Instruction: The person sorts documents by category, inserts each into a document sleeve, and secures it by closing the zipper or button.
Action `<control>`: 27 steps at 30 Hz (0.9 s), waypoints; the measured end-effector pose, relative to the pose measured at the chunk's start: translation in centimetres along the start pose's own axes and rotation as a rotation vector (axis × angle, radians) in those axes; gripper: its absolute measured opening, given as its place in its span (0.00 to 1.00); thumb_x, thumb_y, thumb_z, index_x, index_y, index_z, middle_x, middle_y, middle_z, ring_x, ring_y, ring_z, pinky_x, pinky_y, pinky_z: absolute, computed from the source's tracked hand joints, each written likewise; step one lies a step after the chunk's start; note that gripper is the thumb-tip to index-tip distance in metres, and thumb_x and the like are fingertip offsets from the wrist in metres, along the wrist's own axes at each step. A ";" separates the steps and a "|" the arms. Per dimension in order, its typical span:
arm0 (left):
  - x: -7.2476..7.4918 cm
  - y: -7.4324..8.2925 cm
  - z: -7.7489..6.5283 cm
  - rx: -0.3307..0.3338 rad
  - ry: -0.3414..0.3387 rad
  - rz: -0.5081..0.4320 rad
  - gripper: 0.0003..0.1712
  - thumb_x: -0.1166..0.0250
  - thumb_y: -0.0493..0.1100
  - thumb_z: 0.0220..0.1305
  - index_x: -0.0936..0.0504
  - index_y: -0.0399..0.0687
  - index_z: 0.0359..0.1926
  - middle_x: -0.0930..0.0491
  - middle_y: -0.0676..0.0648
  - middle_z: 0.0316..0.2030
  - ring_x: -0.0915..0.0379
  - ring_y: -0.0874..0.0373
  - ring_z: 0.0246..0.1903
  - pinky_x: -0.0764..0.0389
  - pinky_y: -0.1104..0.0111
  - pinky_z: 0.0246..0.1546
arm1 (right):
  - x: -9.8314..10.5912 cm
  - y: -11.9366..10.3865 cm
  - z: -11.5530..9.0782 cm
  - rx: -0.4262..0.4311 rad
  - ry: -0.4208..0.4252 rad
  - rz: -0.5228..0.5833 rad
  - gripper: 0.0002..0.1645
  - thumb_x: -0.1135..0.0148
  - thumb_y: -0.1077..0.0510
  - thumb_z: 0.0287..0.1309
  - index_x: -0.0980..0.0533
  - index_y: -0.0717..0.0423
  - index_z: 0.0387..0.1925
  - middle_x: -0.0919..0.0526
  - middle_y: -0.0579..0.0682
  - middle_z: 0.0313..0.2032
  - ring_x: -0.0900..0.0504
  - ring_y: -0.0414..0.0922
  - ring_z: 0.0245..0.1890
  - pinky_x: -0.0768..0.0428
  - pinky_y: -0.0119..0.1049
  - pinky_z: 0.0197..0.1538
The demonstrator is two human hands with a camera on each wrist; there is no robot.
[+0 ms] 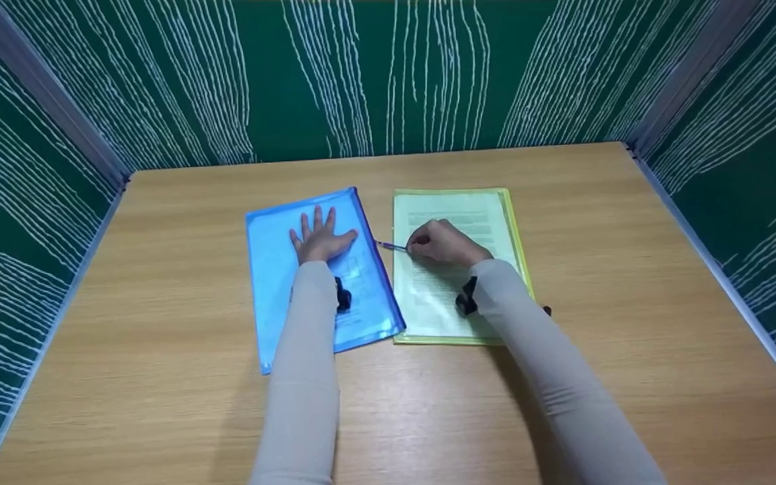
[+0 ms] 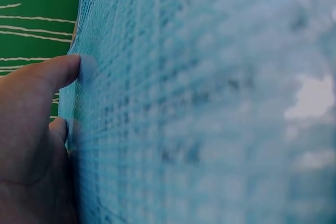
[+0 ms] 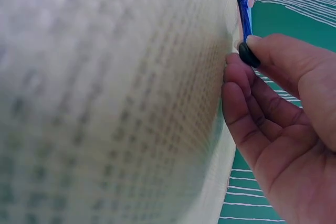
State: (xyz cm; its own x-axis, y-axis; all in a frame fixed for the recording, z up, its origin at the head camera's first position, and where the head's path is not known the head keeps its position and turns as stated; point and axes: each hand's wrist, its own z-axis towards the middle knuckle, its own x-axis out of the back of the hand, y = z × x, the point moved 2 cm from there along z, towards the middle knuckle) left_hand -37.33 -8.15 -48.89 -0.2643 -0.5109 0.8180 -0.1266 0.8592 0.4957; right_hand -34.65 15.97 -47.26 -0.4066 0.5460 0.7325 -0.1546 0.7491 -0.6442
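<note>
On the left lies a translucent blue mesh zip folder, slightly turned, with a dark blue right edge and printed paper showing through. My left hand rests flat on its upper part, fingers spread. In the left wrist view the thumb touches the mesh. My right hand is over the yellow-edged folder, which holds a printed sheet. Its thumb and finger pinch the dark end of a slim blue pen-like thing, whose other end meets the blue folder's right edge. What kind of thing it is, I cannot tell.
Both folders lie side by side on a wood-grain table, the blue one's lower right corner overlapping the yellow one's edge. Green panels with white lines stand along the back and both sides. Dark wrist cameras sit near the folders.
</note>
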 end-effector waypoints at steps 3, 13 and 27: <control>0.2 -0.3 -0.2 0.004 0.001 0.000 0.47 0.51 0.69 0.64 0.60 0.62 0.77 0.72 0.50 0.77 0.87 0.45 0.74 0.81 0.44 0.69 | -0.3 -0.2 -0.2 0.066 0.000 -0.018 0.11 0.40 0.57 0.63 0.15 0.54 0.43 0.13 0.51 0.41 0.22 0.43 0.34 0.23 0.33 0.42; 0.3 -0.5 0.1 -0.002 -0.001 -0.015 0.47 0.52 0.68 0.65 0.60 0.61 0.77 0.73 0.49 0.77 0.87 0.45 0.74 0.82 0.43 0.68 | -0.1 -0.1 -0.9 0.059 -0.047 -0.031 0.10 0.40 0.57 0.63 0.15 0.51 0.41 0.14 0.49 0.40 0.22 0.43 0.33 0.25 0.32 0.39; 0.4 -0.6 0.5 -0.001 0.005 -0.019 0.47 0.52 0.68 0.65 0.60 0.61 0.77 0.73 0.49 0.77 0.87 0.45 0.74 0.82 0.43 0.68 | 0.2 -0.3 -1.8 0.046 -0.118 -0.072 0.11 0.40 0.57 0.63 0.15 0.48 0.44 0.14 0.48 0.40 0.22 0.44 0.33 0.25 0.32 0.38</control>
State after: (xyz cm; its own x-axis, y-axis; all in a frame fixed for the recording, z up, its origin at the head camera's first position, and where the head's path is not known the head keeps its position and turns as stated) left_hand -37.80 -8.90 -48.99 -0.2570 -0.5269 0.8101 -0.1303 0.8495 0.5112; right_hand -33.04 16.54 -46.54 -0.4957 0.4411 0.7481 -0.2275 0.7654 -0.6020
